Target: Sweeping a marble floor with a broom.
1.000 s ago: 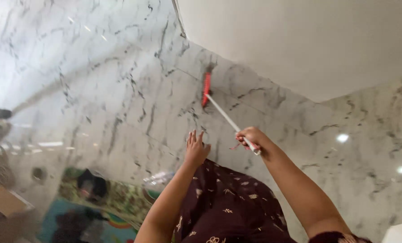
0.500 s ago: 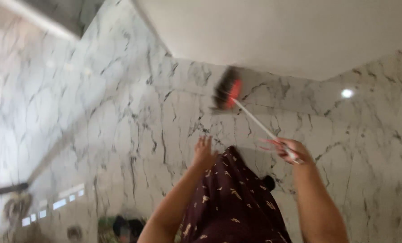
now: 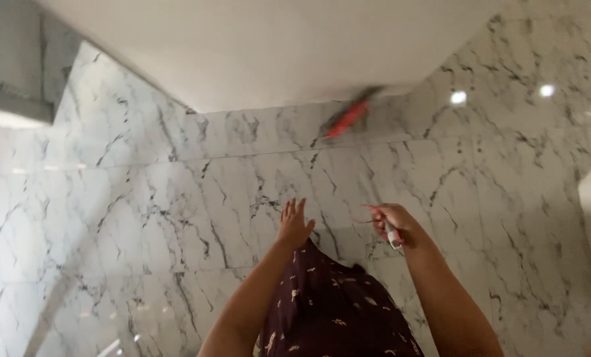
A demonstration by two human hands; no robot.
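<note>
R hand (image 3: pixel 394 226) grips brush (image 3: pixel 348 118) handle; L hand (image 3: pixel 294 225) flat on marble wall (image 3: pixel 176 198).

The head of the brush (image 3: pixel 349 115) is smeared by motion into a red streak with a dark edge, so its bristles and exact shape cannot be made out. Its white handle is blurred away between the head and the right hand (image 3: pixel 393 225); only a short stub shows below the fist. Whether the brush touches the marble wall (image 3: pixel 176 198) or the ceiling (image 3: pixel 262 46) cannot be told. The left hand (image 3: pixel 294 225) is seen from the back, its palm hidden. Both forearms and the dark patterned cloth (image 3: pixel 335 304) are cut off by the bottom edge.
</note>
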